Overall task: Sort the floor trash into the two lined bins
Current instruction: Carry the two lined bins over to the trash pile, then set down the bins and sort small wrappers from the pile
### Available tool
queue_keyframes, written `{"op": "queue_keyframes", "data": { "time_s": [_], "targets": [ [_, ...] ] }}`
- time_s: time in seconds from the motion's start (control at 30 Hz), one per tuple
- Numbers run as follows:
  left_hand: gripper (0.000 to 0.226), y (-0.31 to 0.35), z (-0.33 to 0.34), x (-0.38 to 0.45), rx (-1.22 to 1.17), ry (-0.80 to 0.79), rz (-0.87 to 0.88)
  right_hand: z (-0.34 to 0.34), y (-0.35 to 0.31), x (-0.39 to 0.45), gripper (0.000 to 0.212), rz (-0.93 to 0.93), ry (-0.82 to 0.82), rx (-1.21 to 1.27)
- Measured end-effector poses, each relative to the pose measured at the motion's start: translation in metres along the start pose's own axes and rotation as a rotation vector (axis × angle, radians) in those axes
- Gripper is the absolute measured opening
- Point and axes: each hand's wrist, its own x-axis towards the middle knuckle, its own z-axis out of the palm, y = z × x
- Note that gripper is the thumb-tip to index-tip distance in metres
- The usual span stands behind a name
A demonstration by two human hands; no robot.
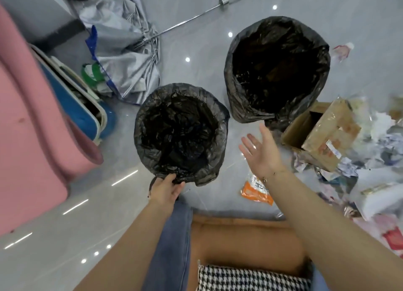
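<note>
Trash: a loose pile of crumpled paper and wrappers lies on the floor at the right, well apart from the near bin and just beside the far one.
Cardboard box: open, tipped on its side at the front edge of the pile, close to the far bin's base.
Orange packet: flat on the floor, under the right forearm, apart from the main pile.
Near bin: black liner fitted over the rim; inside only dark crumpled plastic shows, no trash that I can make out.
Far bin: also lined in black; the inside is dark, and I cannot tell whether anything lies in it.
Left hand: fingers curled round the near edge of the near bin's liner, gripping it.
Right hand: fingers spread and straight, holding nothing, hovering above the floor between the two bins and the box.
Done: both bins stand lined and open.
Left: by my reading nearly everything; the pile, box and packet are all on the floor, so sorting looks barely begun.
Bystanders: a silver umbrella lies beyond the near bin.
</note>
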Motion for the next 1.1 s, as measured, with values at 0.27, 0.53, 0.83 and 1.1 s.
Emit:
{"op": "queue_keyframes", "data": {
  "time_s": [0.27, 0.53, 0.83, 1.1],
  "targets": [
    [0.025, -0.013, -0.004, 0.012, 0.236, -0.150, -0.031, -0.015, 0.071, -0.019, 0.040, 0.104, 0.120, -0.068],
    [0.052, -0.044, 0.031, -0.009, 0.619, -0.315, -0.207, -0.078, 0.065, -0.039, 0.029, 0.082, 0.302, 0.014],
    [0.012, -0.135, 0.038, -0.064, 1.391, -0.389, 0.268, -0.201, 0.027, -0.095, 0.025, -0.071, 0.182, -0.363],
    [0.023, -0.243, 0.185, -0.035, 1.809, -0.784, 0.725, -0.318, 0.004, -0.026, 0.021, -0.260, 0.154, -0.928]
  ]
}}
